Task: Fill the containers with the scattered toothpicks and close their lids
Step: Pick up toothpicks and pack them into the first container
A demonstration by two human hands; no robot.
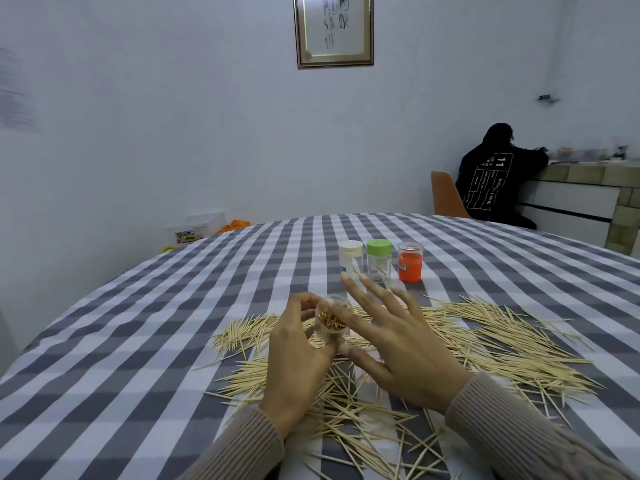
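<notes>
Nearest you, scattered toothpicks point(485, 344) cover the checked surface point(121, 341). Your left hand point(298, 358) grips an open, nearly full container point(333, 318), tilted; your right hand point(398, 344) hovers beside it, fingers point(375, 292) spread. Tilt further and toothpicks may spill. Beyond stand three more containers point(381, 259).

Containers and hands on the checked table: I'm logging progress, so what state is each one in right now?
Clear container: lidless, full of toothpicks, held tilted.
Left hand: grips the clear container.
Right hand: open, fingers spread, holding nothing.
White-lidded jar: closed, upright.
Green-lidded jar: closed, upright, few toothpicks inside.
Orange jar: upright; lid unclear.
Scattered toothpicks: loose on the tablecloth.
</notes>
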